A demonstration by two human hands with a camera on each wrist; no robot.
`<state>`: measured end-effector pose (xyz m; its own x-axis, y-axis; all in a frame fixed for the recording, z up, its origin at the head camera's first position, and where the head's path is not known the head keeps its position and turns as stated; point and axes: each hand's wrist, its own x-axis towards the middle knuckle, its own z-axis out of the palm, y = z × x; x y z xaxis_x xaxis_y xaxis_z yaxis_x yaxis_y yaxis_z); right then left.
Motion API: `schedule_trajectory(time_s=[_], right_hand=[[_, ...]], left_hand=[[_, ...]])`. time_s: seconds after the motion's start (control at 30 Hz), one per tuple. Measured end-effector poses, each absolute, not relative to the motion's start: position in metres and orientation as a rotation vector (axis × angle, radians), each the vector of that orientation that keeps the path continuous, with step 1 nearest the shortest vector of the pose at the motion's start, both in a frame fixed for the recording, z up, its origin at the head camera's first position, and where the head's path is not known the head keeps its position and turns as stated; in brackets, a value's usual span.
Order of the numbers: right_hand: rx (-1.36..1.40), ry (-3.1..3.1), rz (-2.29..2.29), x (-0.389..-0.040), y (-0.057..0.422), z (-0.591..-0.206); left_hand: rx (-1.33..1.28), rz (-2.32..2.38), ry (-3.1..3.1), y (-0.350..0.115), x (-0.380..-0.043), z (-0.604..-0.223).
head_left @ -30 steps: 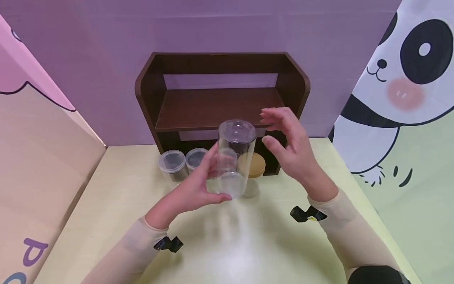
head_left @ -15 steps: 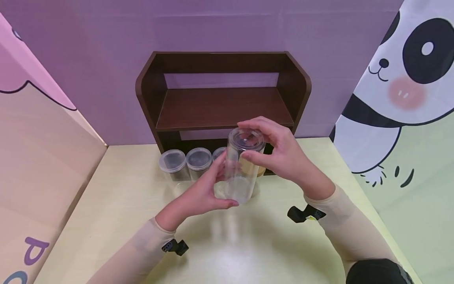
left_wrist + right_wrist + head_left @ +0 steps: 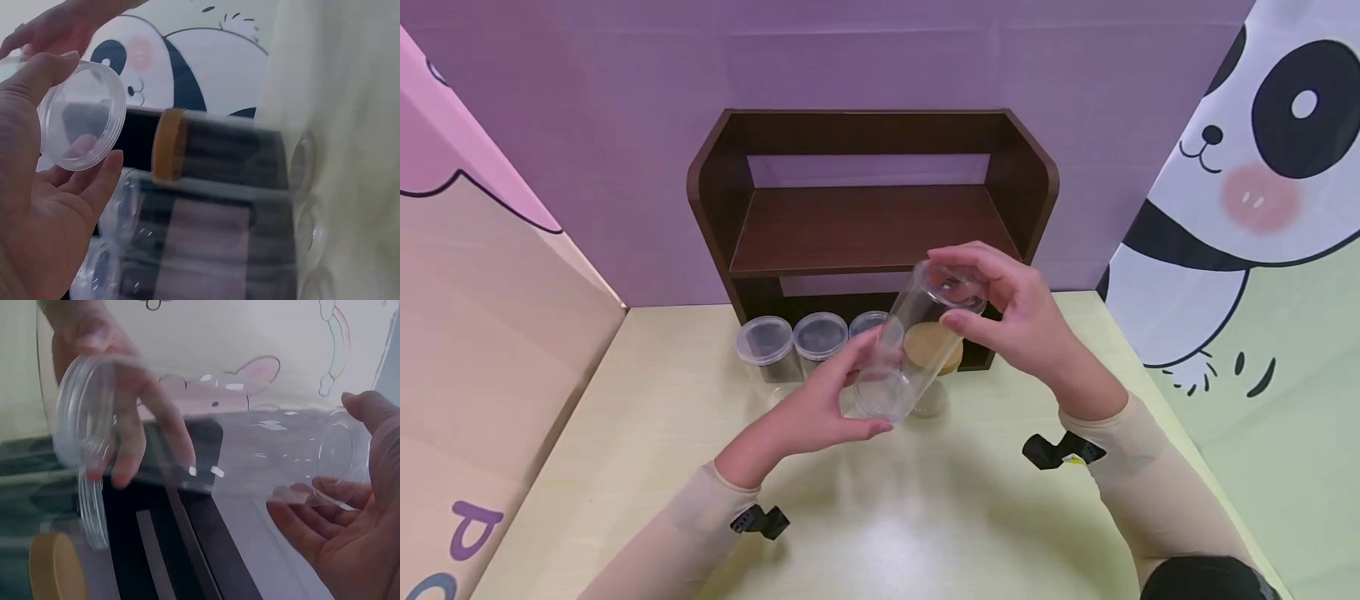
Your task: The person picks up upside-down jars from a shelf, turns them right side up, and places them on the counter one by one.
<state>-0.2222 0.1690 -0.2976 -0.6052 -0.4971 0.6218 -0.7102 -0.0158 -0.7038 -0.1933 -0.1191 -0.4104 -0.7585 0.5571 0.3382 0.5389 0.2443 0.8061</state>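
A tall clear plastic jar [image 3: 904, 350] is held in the air, tilted, with its round base up to the right and its clear-lidded end [image 3: 84, 115] down to the left. My left hand [image 3: 808, 414] grips the lidded end, its thumb near the rim and its fingers behind. Around the base end, the thumb and fingers of my right hand [image 3: 1018, 321] hold the jar. In the right wrist view, the jar [image 3: 250, 450] lies across between both hands and looks see-through, with no contents visible.
Clear-lidded jars [image 3: 765, 342] stand in a row on the pale table [image 3: 647, 467], along with a tan-lidded jar [image 3: 951, 358] partly seen through the held one. Behind them rises a dark brown two-level shelf [image 3: 872, 225]. Printed panels enclose the table on three sides.
My right hand has moved in and taken hold of the jar's base end. The jar has gone from nearly upright to leaning right. My left hand still holds the lidded end.
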Motion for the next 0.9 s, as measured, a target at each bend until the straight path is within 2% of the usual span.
schedule_trajectory(time_s=[0.27, 0.53, 0.9], right_hand=[[1.308, -2.049, 1.776, -0.232, 0.194, -0.310], [1.460, -2.026, 1.762, -0.236, 0.205, -0.337], [1.422, -2.077, 1.746, -0.232, 0.205, -0.354]], left_hand=[[1.173, 1.615, 2.534, -0.149, -0.196, -0.394], [1.229, 1.786, 2.490, -0.174, -0.200, -0.374], [1.261, 1.874, 2.477, -0.184, -0.199, -0.367]])
